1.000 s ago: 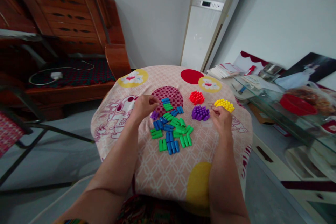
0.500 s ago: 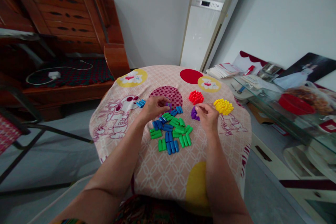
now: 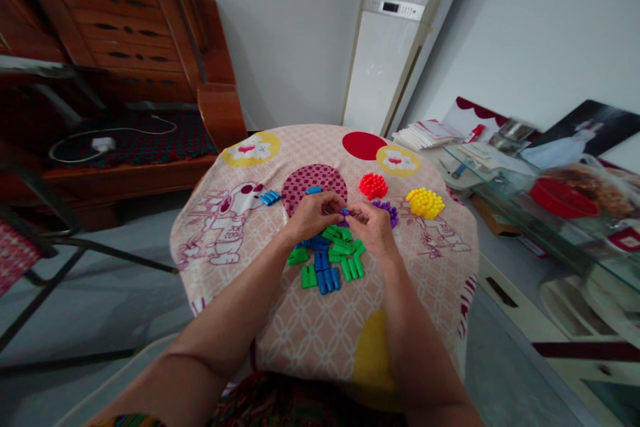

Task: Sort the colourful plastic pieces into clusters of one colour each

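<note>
My left hand (image 3: 320, 213) and my right hand (image 3: 371, 225) meet above the middle of the table, fingers pinched together. Between their fingertips is a small purple plastic piece (image 3: 344, 213), mostly covered; whether it is one part or two joined cannot be seen. Under and in front of the hands lie several green tube-shaped blocks (image 3: 353, 268) and blue tube-shaped blocks (image 3: 329, 280). Just behind my right hand sits a purple cluster of knobbed pieces (image 3: 389, 212), partly hidden. A blue ribbed block (image 3: 269, 197) lies apart to the left, and another blue block (image 3: 313, 190) shows beyond my left hand.
A red cluster (image 3: 373, 185) and a yellow cluster (image 3: 425, 203) of knobbed pieces stand toward the right on the patterned tablecloth (image 3: 310, 340). A glass-topped cabinet (image 3: 520, 193) with a red bowl (image 3: 565, 199) is at the right. A wooden bench (image 3: 145, 67) stands at the left.
My left hand set a blue block down at the left, picked up a purple piece and moved right. My right hand went from beside the yellow cluster to the purple one, then left to meet it.
</note>
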{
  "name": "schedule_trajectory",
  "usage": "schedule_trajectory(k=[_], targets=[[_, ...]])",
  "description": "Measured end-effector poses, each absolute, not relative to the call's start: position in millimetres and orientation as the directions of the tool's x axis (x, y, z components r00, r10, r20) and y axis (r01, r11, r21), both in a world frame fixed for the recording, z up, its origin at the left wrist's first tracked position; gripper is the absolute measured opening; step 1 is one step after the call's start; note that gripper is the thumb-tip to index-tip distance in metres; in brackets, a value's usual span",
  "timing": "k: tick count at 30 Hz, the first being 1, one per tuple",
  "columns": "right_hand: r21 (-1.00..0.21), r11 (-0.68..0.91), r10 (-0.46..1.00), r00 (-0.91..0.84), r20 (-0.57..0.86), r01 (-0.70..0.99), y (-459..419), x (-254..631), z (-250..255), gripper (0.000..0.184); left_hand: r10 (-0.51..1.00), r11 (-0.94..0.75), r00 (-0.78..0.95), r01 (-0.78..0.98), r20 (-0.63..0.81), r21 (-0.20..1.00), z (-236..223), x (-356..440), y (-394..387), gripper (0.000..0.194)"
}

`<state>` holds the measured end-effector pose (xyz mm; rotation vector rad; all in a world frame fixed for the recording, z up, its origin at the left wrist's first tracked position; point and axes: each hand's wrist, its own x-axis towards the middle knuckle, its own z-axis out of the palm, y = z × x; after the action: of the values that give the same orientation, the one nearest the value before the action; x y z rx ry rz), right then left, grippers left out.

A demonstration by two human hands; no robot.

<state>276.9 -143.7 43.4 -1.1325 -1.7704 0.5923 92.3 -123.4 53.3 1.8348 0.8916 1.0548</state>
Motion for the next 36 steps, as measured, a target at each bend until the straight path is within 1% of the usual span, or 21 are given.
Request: schedule_trajectory(k=[3,7,9,12,16,21,25,27,29,33,36], targets=[[-0.807,0.424,0.903,-0.125,0.411,0.412,-143.6,288.2,45.0,0.017,0.856,-0.412,0.407,0.165,0.319,0.896,53.8,95.1,-124.6,0.021],[-0.844,0.354,0.922,0.002,0.388,0.402,-142.9,321.3,48.1,0.019,0.883,-0.378,0.351,0.137,0.312,0.916,51.8,91.9,-122.0,0.021],[-0.832,0.338,0.915,0.053,0.400,0.440,-143.5,339.1,48.9,0.020,0.895,-0.362,0.323,0.118,0.309,0.925,49.8,88.7,-119.2,0.023],[-0.745,0.338,0.897,0.044,0.441,0.575,-145.3,355.4,48.5,0.016,0.906,-0.356,0.288,0.124,0.310,0.926,46.7,84.9,-115.3,0.025],[-0.591,0.344,0.899,-0.074,0.431,0.730,-146.5,355.9,46.8,0.010,0.916,-0.348,0.257,0.121,0.309,0.930,43.4,82.0,-112.0,0.026],[-0.477,0.319,0.908,-0.120,0.402,0.819,-146.2,351.7,46.7,0.013,0.922,-0.331,0.244,0.100,0.299,0.938,42.6,80.8,-111.2,0.027],[-0.420,0.323,0.905,-0.147,0.400,0.848,-146.2,355.2,46.9,0.013,0.924,-0.330,0.236,0.099,0.300,0.939,47.3,78.9,-112.3,0.025],[-0.423,0.317,0.902,-0.133,0.410,0.849,-146.4,357.2,46.9,0.013,0.929,-0.326,0.221,0.101,0.298,0.940,49.9,74.8,-111.9,0.024],[-0.454,0.317,0.888,-0.093,0.449,0.833,-147.0,357.8,47.3,0.013,0.939,-0.318,0.171,0.092,0.300,0.943,51.5,68.2,-110.3,0.025],[-0.514,0.353,0.834,-0.013,0.552,0.782,-148.9,350.3,49.4,0.014,0.951,-0.309,0.009,0.049,0.309,0.950,50.3,53.8,-104.2,0.024],[-0.512,0.395,0.818,-0.039,0.574,0.763,-150.8,335.9,49.8,0.016,0.942,-0.311,-0.123,0.035,0.313,0.950,46.4,46.0,-98.2,0.020]])
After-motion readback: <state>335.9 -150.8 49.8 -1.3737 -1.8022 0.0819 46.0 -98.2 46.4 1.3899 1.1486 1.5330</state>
